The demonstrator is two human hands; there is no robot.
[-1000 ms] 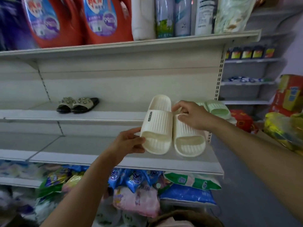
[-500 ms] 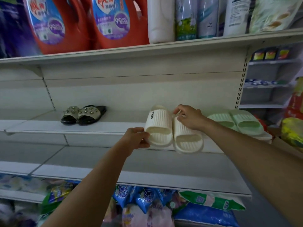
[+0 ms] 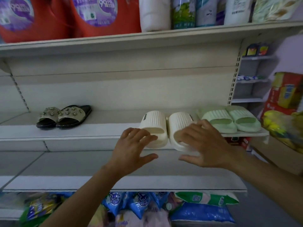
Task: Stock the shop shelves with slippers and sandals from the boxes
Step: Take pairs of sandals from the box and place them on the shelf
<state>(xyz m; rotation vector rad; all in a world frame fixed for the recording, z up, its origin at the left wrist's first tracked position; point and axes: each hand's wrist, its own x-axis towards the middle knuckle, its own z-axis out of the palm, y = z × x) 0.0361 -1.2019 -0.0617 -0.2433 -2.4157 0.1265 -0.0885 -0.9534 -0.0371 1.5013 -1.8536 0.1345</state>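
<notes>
1. Slippers: cream ribbed pair (image 3: 167, 128) sits on the middle shelf (image 3: 101, 131), side by side and touching, heels hanging a bit over the near edge.
2. Left hand (image 3: 133, 149) is in front of the left cream slipper, fingers spread and nearly straight, fingertips resting on its heel end; gripping nothing.
3. Right hand (image 3: 205, 145) lies over the heel end of the right cream slipper, fingers splayed flat, thumb out to the left; no grasp.
4. Pale green slipper pair (image 3: 229, 121) is on the same shelf just right of the cream pair, at the shelf's right end, close but with a small gap.
5. Beaded black-soled sandals (image 3: 64, 117) are on the same shelf, well apart to the left, the pair touching.
6. Top shelf (image 3: 147, 40): red detergent jugs (image 3: 68, 15) at left, a white bottle (image 3: 155, 13) and printed refill pouches (image 3: 196, 11) to the right.
7. Lower shelf (image 3: 65, 177) below the hands, bare top showing.
8. Under it: blue bagged goods (image 3: 201, 213) and a green-white pack (image 3: 206, 198), blurry.
9. Far right: red-yellow boxes (image 3: 285, 94) and a yellow bag (image 3: 282, 128), blurred; side shelving (image 3: 252, 79) with small items, too small to tell.
</notes>
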